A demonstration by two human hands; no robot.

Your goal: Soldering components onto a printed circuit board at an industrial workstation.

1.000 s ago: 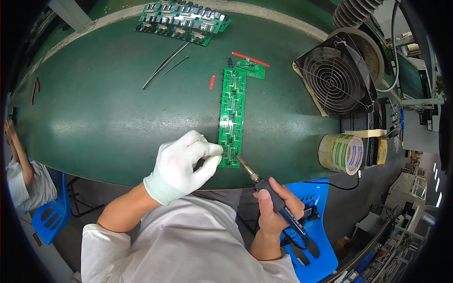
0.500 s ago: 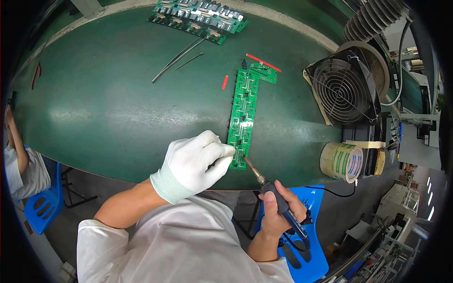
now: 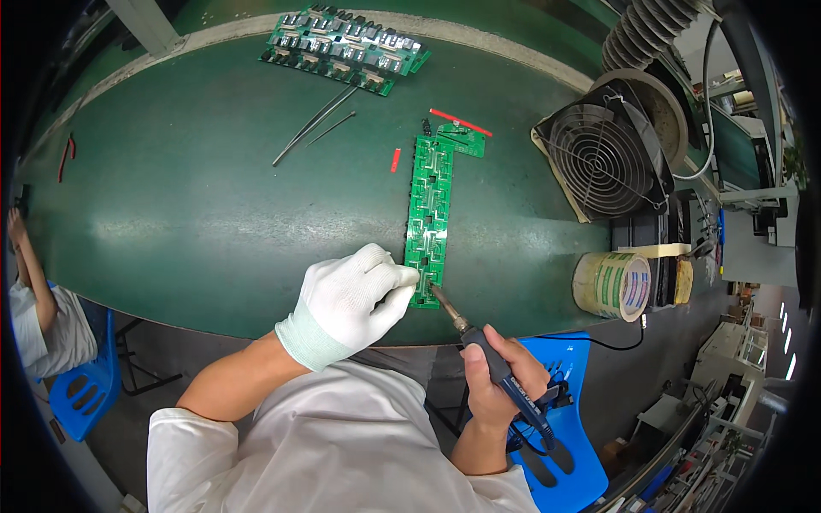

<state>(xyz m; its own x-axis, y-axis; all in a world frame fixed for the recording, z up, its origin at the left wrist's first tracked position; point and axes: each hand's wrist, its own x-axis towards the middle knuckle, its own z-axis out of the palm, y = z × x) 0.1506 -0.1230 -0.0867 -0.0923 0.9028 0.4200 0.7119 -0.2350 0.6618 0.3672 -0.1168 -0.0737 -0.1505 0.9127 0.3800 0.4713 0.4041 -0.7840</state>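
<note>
A long, narrow green circuit board [image 3: 434,201] lies on the green table, one short end towards me. My left hand [image 3: 349,299], in a white glove, rests at that near end, thumb and fingertips pinched together over the board's left edge. Whatever sits in the pinch is too small or hidden to make out. My bare right hand [image 3: 506,376] grips a soldering iron [image 3: 527,408] with a dark blue handle. The iron's tip meets the board, or hovers just over it, close to my gloved fingertips. A smaller green board [image 3: 469,143] adjoins the long board's far end.
Several boards with components [image 3: 342,47] lie at the back, beside dark cable ties [image 3: 312,126]. Red strips [image 3: 462,122] lie near the small board. A caged fan [image 3: 599,158] and tape rolls [image 3: 610,285] stand at right. Another person's arm [image 3: 30,265] shows at far left.
The view has shifted a little, so the table's things sit slightly further left. Both hands and the iron keep nearly the same place at the board's near end.
</note>
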